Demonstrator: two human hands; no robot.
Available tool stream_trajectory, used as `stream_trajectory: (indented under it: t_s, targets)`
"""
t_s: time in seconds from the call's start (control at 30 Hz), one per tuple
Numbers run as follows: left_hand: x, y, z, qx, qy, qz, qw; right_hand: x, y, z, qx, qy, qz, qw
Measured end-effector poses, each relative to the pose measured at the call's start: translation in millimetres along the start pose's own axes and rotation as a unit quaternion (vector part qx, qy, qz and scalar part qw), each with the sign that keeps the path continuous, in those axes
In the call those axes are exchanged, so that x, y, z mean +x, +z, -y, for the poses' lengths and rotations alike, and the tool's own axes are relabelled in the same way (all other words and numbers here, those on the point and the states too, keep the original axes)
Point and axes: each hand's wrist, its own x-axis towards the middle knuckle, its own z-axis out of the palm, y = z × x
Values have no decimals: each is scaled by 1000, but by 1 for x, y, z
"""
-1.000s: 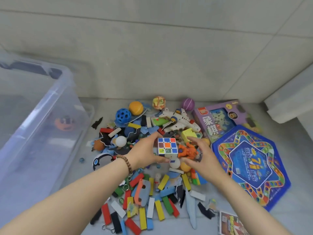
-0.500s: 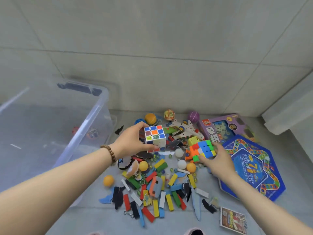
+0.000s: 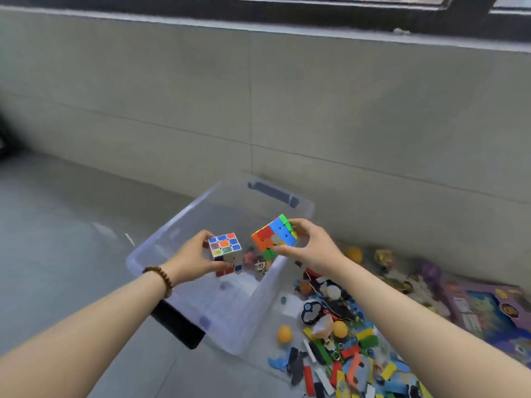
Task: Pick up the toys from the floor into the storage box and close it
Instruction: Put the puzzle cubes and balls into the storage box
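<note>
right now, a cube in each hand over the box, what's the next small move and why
Probably lower both hands slightly and let go: the left hand grips the white-edged cube, the right hand the stickerless cube, and both seem to hang above the open storage box.

Storage box (image 3: 230, 320) is sitting on the floor (image 3: 71, 225) at centre of view, its far end lying close to the wall (image 3: 344, 110). Near latch (image 3: 178, 326) and far latch (image 3: 273, 193) are sitting at its two ends. Left hand (image 3: 192, 262) is holding the left cube (image 3: 225, 248) over the box's middle. Right hand (image 3: 313, 248) is holding the right cube (image 3: 274, 237) just beside it, over the box's right wall. Small toys (image 3: 260, 264) are lying inside the box, below the cubes. Toy pile (image 3: 344, 349) is spreading over the floor right of the box, one ball (image 3: 284, 334) lying just beside the box's right wall. Game box (image 3: 488, 308) is lying at the far right, beyond the pile, near the wall.
</note>
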Motion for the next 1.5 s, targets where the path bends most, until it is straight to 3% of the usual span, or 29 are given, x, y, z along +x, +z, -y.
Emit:
stream_trajectory:
  t_s: [0.07,0.17,0.3,0.4,0.47,0.53,0.7,0.83,0.93,1.07,1.23,1.37,1.43,1.5]
  targets:
    - [3,3,32,-3,-63,29,998,17,37,-3,-103,8,7,995]
    - [11,15,58,58,-112,104,987,33,74,-16,-335,9,78,939]
    - [25,33,48,80,-97,195,973,39,85,-33,-419,37,163,893]
    - [30,37,36,-2,-74,178,981,38,68,-35,-357,9,163,920]
    - [28,34,24,-18,-28,107,994,33,45,-38,-250,-17,97,963]
    - [23,36,2,-35,31,70,996,24,15,-45,-167,-15,33,985]
    - [4,75,-79,-104,133,142,975,-11,-62,-88,-140,104,35,984]
    - [8,141,-104,19,155,240,958,-46,-84,-133,-133,181,131,966]
    - [24,193,-78,192,93,291,933,-61,-77,-178,-157,210,175,949]
    - [47,239,-23,288,22,264,920,-66,-51,-236,-150,230,189,943]
    - [62,275,23,342,17,263,902,-63,-14,-279,-133,194,161,959]
    - [65,287,35,263,10,234,936,-65,11,-298,-134,178,103,969]
    - [66,287,31,110,-28,157,981,-67,20,-301,-157,167,71,971]
    - [62,284,13,-137,-86,65,985,-68,26,-304,-173,163,41,971]
